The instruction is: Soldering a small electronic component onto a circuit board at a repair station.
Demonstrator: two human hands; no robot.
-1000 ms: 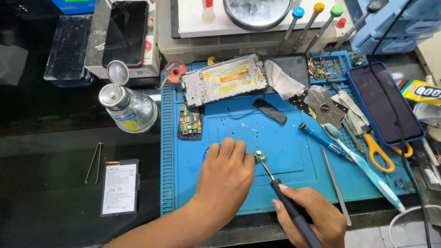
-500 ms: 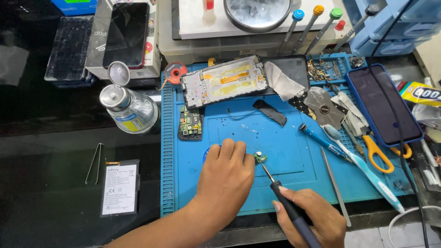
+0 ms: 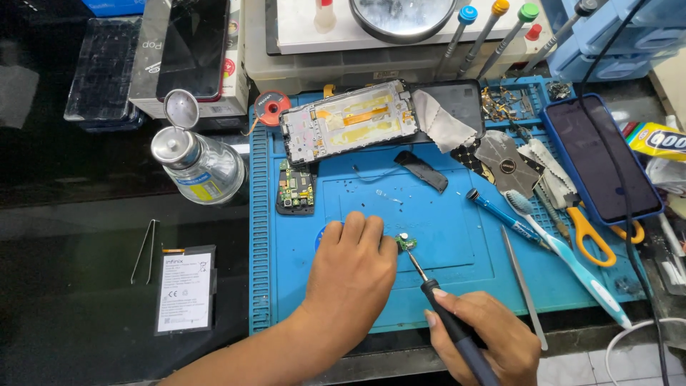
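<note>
My left hand (image 3: pixel 350 275) rests palm down on the blue work mat (image 3: pixel 457 236), its fingertips pinning a small green circuit part (image 3: pixel 406 242) against the mat. My right hand (image 3: pixel 486 339) grips a dark-handled soldering iron (image 3: pixel 446 318) at the near edge, and the metal tip touches that small part. Further back on the mat lie an opened phone frame (image 3: pixel 350 121) with yellow flex cables and a loose green circuit board (image 3: pixel 296 187).
A glass solvent bottle (image 3: pixel 200 168) with an open metal lid stands left of the mat. Tweezers (image 3: pixel 145 250) and a phone battery (image 3: pixel 186 289) lie on the dark table. A toothbrush (image 3: pixel 564 254), a blue screwdriver (image 3: pixel 500 213), orange-handled scissors (image 3: pixel 593 232) and a dark phone (image 3: pixel 600 157) crowd the right.
</note>
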